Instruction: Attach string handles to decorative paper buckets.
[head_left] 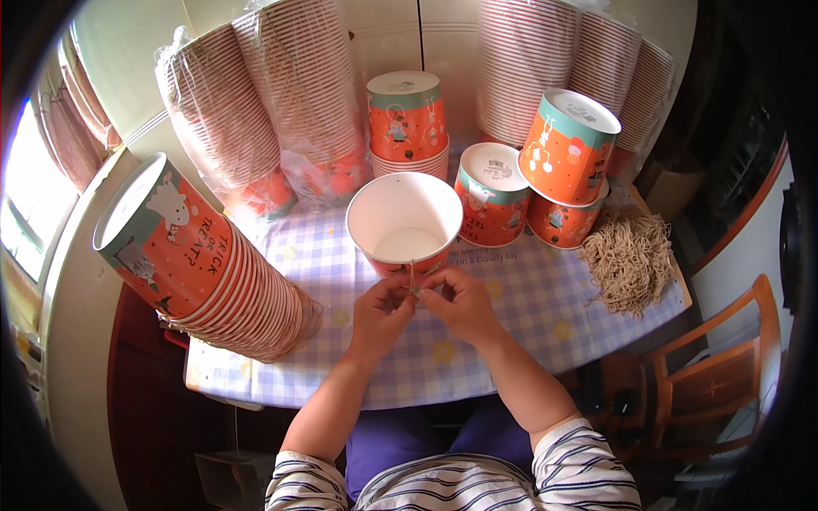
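An open paper bucket (407,213), white inside and orange outside, stands upright in front of me. A short piece of beige cord (412,271) runs down over its near rim. Close against the bucket's near side, my left hand (383,311) pinches the cord between thumb and fingertips. My right hand (460,307) pinches at the same spot, and the fingertips of both hands meet there. Whether the cord is knotted cannot be made out. To the right lies a tangled heap of beige cords (628,262).
A tall leaning stack of upturned buckets (200,255) stands at the left. Upturned buckets (569,145) sit at the back right, and another stack (406,119) behind the open bucket. Plastic-wrapped bucket stacks (298,94) line the back. A checked cloth (545,315) covers the table; a wooden chair (711,375) is at right.
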Available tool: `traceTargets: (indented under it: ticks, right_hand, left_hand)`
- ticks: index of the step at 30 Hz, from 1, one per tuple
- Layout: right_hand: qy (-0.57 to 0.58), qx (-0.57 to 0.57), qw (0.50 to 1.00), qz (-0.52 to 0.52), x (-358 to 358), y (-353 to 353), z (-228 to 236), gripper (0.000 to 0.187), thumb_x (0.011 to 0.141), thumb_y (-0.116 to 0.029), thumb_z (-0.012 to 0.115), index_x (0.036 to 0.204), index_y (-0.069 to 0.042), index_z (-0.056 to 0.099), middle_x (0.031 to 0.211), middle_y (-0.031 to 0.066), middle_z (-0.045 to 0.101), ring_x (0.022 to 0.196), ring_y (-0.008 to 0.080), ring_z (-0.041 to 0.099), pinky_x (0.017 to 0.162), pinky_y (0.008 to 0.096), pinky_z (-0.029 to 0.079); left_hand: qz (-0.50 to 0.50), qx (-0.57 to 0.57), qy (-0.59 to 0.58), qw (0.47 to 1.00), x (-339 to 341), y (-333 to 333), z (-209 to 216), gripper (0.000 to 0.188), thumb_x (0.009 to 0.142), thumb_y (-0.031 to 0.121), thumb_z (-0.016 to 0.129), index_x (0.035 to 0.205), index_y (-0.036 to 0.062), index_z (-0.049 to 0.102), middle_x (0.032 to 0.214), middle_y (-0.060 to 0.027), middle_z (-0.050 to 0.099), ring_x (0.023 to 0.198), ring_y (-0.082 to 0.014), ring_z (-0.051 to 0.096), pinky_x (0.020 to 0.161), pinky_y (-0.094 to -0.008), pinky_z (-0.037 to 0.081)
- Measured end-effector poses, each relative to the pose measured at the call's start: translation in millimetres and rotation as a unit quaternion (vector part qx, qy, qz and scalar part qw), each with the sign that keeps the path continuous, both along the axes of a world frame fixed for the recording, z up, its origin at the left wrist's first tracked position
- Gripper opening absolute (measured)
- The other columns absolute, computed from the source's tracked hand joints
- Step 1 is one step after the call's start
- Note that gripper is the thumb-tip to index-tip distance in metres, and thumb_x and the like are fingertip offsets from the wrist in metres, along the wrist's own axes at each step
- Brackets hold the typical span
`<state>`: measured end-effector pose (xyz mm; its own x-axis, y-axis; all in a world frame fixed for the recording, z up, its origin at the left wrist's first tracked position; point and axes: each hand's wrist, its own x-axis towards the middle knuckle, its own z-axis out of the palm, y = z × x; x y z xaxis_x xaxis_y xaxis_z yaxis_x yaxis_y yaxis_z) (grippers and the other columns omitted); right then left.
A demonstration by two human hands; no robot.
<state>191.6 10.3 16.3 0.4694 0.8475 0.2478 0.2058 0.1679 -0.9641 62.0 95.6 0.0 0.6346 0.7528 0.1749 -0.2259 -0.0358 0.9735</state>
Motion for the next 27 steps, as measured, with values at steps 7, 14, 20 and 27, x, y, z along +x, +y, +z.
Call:
traceTargets:
  ticks: [7, 14, 20, 27]
  right_hand:
    - [-0.055, 0.013, 0.998, -0.009, -2.2, -1.6, 12.3, 0.016, 0.076, -0.012, 0.067, 0.088, -0.001, 0.065, 0.083, 0.004, 0.059, 0.056, 0.0069, 0.046, 0.051, 0.0224, 0.038]
    - [0.026, -0.007, 0.999, 0.033, 4.5, 2.4, -5.7, 0.017, 0.077, -0.015, 0.067, 0.088, -0.002, 0.066, 0.085, 0.0046, 0.059, 0.059, 0.0076, 0.048, 0.052, 0.0236, 0.039]
    - [-0.114, 0.004, 0.993, -0.021, 5.1, -1.3, 8.5, 0.014, 0.079, -0.014, 0.066, 0.087, -0.002, 0.065, 0.084, 0.0068, 0.059, 0.057, 0.0115, 0.05, 0.052, 0.0252, 0.039]
    - [-0.142, 0.007, 0.99, 0.013, 11.4, -3.5, 11.0, 0.014, 0.082, -0.014, 0.063, 0.086, -0.001, 0.062, 0.084, 0.0069, 0.057, 0.064, 0.0139, 0.052, 0.056, 0.0263, 0.041]
  left_hand:
    - [0.004, 0.012, -0.017, 1.0, 0.4, -1.1, 1.2, 0.031, 0.08, -0.004, 0.058, 0.111, -0.0014, 0.054, 0.084, -0.0044, 0.062, 0.07, -0.0059, 0.056, 0.061, -0.0191, 0.045]
    - [0.016, 0.026, -0.006, 1.0, 2.1, -3.5, 5.0, 0.03, 0.08, -0.004, 0.058, 0.11, -0.001, 0.053, 0.081, -0.0036, 0.06, 0.068, -0.0056, 0.054, 0.06, -0.0188, 0.044]
    - [0.009, 0.021, 0.0, 1.0, -2.1, 0.4, 1.6, 0.03, 0.08, -0.004, 0.059, 0.109, -0.0009, 0.056, 0.081, -0.0033, 0.062, 0.069, -0.0061, 0.056, 0.061, -0.019, 0.045]
    - [0.003, 0.038, 0.047, 0.998, -3.8, 0.8, 3.7, 0.024, 0.08, -0.005, 0.056, 0.103, -0.0026, 0.06, 0.079, -0.0026, 0.061, 0.069, -0.0068, 0.056, 0.06, -0.0193, 0.045]
